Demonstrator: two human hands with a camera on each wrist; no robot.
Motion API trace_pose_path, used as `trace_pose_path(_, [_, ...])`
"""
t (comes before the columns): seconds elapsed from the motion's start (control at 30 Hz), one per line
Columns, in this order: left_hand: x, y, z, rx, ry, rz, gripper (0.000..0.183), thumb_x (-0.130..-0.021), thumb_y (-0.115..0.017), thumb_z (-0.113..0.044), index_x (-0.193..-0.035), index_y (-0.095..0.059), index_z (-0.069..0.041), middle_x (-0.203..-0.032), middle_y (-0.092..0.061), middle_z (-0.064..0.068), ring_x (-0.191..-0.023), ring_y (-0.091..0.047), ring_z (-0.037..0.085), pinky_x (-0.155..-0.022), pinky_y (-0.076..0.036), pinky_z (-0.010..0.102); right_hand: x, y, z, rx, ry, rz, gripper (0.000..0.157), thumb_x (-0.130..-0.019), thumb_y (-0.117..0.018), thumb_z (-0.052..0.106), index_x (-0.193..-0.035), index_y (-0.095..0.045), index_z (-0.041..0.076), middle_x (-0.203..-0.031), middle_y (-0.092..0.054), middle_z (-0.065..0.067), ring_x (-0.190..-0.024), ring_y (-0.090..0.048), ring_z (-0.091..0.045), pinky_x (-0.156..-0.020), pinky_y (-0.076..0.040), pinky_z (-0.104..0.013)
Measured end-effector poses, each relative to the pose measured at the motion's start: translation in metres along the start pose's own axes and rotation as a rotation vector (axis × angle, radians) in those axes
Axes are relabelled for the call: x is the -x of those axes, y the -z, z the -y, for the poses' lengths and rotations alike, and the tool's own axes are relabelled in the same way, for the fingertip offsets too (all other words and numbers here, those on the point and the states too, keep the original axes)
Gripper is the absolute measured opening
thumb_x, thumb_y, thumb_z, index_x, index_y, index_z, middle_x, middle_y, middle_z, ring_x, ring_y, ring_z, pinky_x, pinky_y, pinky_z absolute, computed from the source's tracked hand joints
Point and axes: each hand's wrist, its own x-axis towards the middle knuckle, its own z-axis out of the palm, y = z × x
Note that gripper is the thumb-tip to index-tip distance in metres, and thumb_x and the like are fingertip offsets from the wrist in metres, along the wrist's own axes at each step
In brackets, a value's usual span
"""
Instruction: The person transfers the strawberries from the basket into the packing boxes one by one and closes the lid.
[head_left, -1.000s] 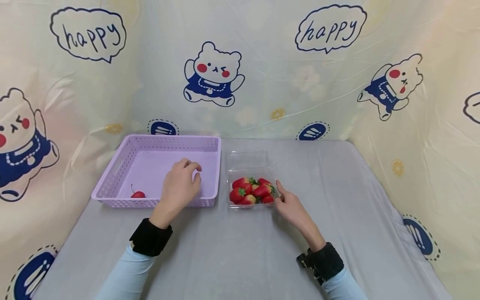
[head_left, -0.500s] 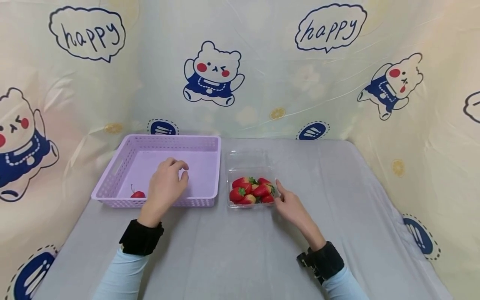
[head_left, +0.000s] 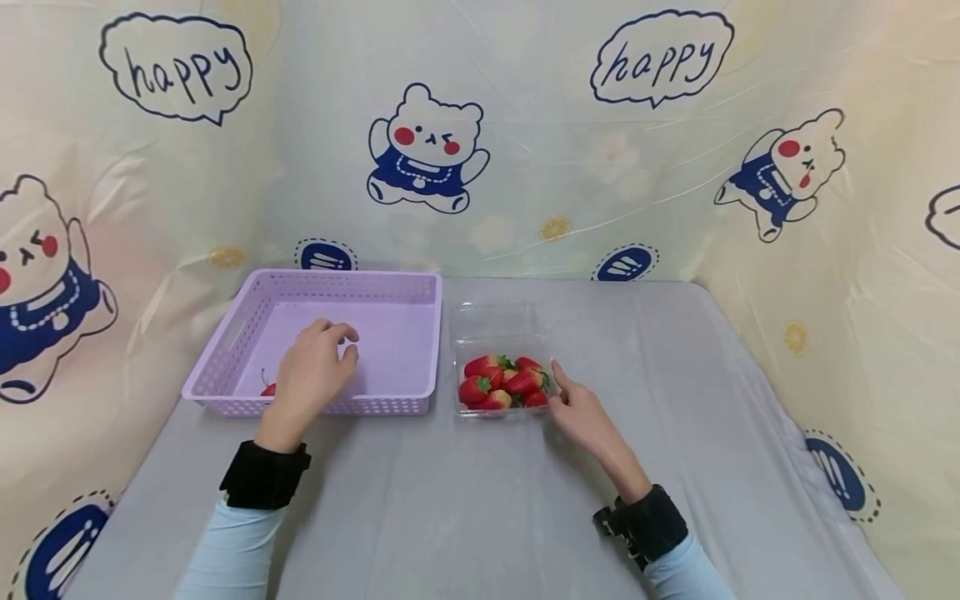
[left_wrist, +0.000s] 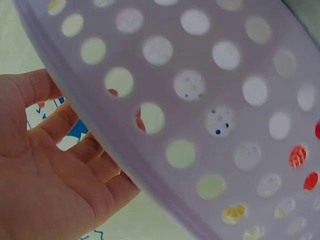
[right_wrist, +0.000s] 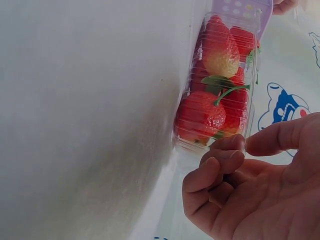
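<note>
My left hand (head_left: 311, 371) hovers over the near side of a purple basket (head_left: 397, 358), fingers loosely bent with nothing seen between them. It partly covers a red cherry (head_left: 269, 390) with a stem, lying in the basket's near left corner. In the left wrist view the basket's perforated wall (left_wrist: 165, 65) hides my fingertips. My right hand (head_left: 588, 421) pinches the right edge of a clear plastic box (head_left: 495, 318) between thumb and fingers. Several strawberries (head_left: 523, 382) lie inside that box, whose lid is folded back behind it.
A grey cloth (head_left: 480, 500) covers the table. The box stands just right of the basket, a narrow gap between them. Behind and at both sides hangs a pale curtain (head_left: 525, 167) printed with bears.
Above the basket, my left hand has moved left, and it now overlaps part of the cherry. My right hand and the box have stayed in place.
</note>
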Motion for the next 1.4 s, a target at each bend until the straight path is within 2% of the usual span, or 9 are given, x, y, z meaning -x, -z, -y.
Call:
trace_pose_path(0.2, [-0.001, 0.006, 0.012, 0.014, 0.035, 0.111, 0.017, -0.097, -0.060, -0.009, -0.104, -0.073, 0.000, -0.102, -0.065, 0.023, -0.090, -0.063, 0.040, -0.075, -0.051, 0.058, 0.000, -0.001, -0.001, -0.004, 0.002, 0.002, 0.065, -0.102, -0.048, 0.008, -0.164, -0.030, 0.003, -0.062, -0.045, -0.002, -0.051, -0.034, -0.014, -0.052, -0.034, -0.030])
trace_pose_path(0.47, [-0.003, 0.010, 0.030, -0.008, 0.088, 0.224, 0.024, -0.099, -0.059, -0.014, -0.111, -0.071, 0.003, -0.104, -0.067, 0.025, -0.095, -0.064, 0.043, -0.076, -0.051, 0.060, -0.001, -0.001, -0.001, 0.002, 0.000, -0.003, 0.066, -0.102, -0.048, 0.008, -0.165, -0.029, 0.004, -0.062, -0.045, -0.002, -0.052, -0.034, -0.015, -0.052, -0.035, -0.030])
trace_pose_path(0.57, [-0.001, 0.009, 0.035, -0.033, 0.106, 0.230, 0.026, -0.101, -0.057, -0.015, -0.111, -0.071, 0.003, -0.104, -0.068, 0.025, -0.096, -0.065, 0.044, -0.075, -0.051, 0.062, -0.001, -0.001, -0.002, 0.003, 0.001, -0.002, 0.066, -0.101, -0.047, 0.008, -0.165, -0.029, 0.004, -0.063, -0.045, -0.002, -0.052, -0.035, -0.015, -0.052, -0.035, -0.031])
trace_pose_path(0.73, [0.002, 0.011, 0.043, -0.094, 0.152, 0.221, 0.035, -0.107, -0.045, -0.017, -0.116, -0.070, 0.005, -0.112, -0.068, 0.031, -0.104, -0.064, 0.055, -0.076, -0.048, 0.072, -0.001, 0.000, -0.001, 0.005, 0.007, 0.001, 0.066, -0.101, -0.048, 0.008, -0.164, -0.030, 0.003, -0.062, -0.045, -0.002, -0.052, -0.034, -0.014, -0.052, -0.034, -0.030])
trace_pose_path(0.83, [0.003, 0.014, 0.047, -0.127, 0.192, 0.225, 0.037, -0.108, -0.041, -0.017, -0.116, -0.068, 0.006, -0.111, -0.067, 0.034, -0.103, -0.062, 0.059, -0.075, -0.047, 0.075, -0.001, 0.000, -0.001, 0.004, 0.009, 0.002, 0.066, -0.101, -0.048, 0.008, -0.164, -0.030, 0.003, -0.063, -0.045, -0.002, -0.053, -0.034, -0.014, -0.052, -0.034, -0.030])
trace_pose_path(0.97, [0.004, 0.019, 0.053, -0.152, 0.243, 0.263, 0.034, -0.105, -0.043, -0.016, -0.111, -0.067, 0.008, -0.107, -0.066, 0.033, -0.096, -0.064, 0.055, -0.074, -0.047, 0.072, 0.000, 0.000, -0.001, 0.004, 0.005, -0.002, 0.066, -0.101, -0.048, 0.008, -0.164, -0.030, 0.003, -0.063, -0.045, -0.002, -0.053, -0.034, -0.014, -0.053, -0.034, -0.030])
trace_pose_path(1.13, [0.004, 0.026, 0.061, -0.156, 0.290, 0.352, 0.036, -0.103, -0.043, -0.015, -0.115, -0.064, 0.011, -0.114, -0.064, 0.036, -0.096, -0.063, 0.051, -0.077, -0.047, 0.069, 0.001, 0.000, -0.001, 0.004, 0.002, -0.002, 0.066, -0.101, -0.048, 0.007, -0.164, -0.030, 0.004, -0.063, -0.045, -0.002, -0.053, -0.034, -0.014, -0.053, -0.034, -0.030])
trace_pose_path(1.4, [0.008, 0.031, 0.065, -0.135, 0.338, 0.377, 0.037, -0.104, -0.043, -0.017, -0.118, -0.061, 0.013, -0.110, -0.063, 0.035, -0.088, -0.059, 0.045, -0.072, -0.046, 0.063, 0.000, -0.001, -0.001, 0.006, 0.008, -0.002, 0.066, -0.101, -0.047, 0.008, -0.165, -0.030, 0.004, -0.063, -0.046, -0.002, -0.052, -0.034, -0.015, -0.053, -0.034, -0.031])
